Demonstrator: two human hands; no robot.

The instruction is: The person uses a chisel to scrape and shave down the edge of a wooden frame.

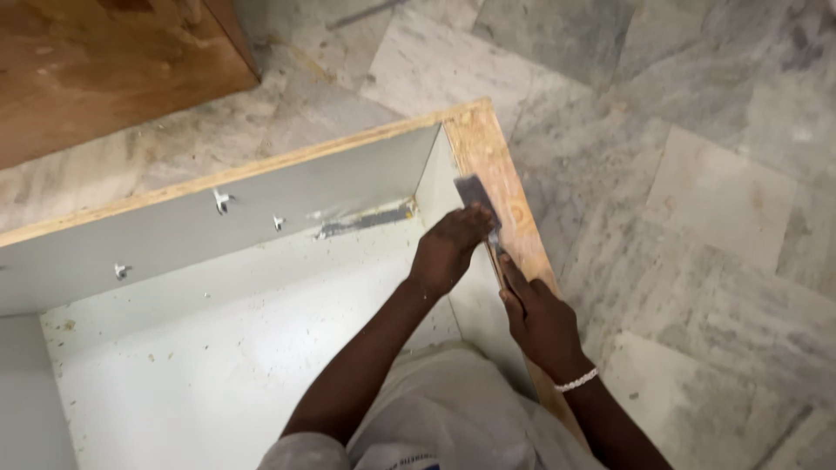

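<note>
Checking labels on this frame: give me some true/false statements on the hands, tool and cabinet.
1. Both hands are on one flat-bladed tool. True: the left hand grips near the blade of the scraper, and the right hand is at its handle end.
2. The blade rests on the marble floor. False: it lies against the raw board edge of the white cabinet box.
3. The right wrist wears a white bracelet. True.
4. The cabinet's inner back panel is bare. False: small white fittings stick out of it.
5. A brown wooden board lies at upper left. True.
</note>
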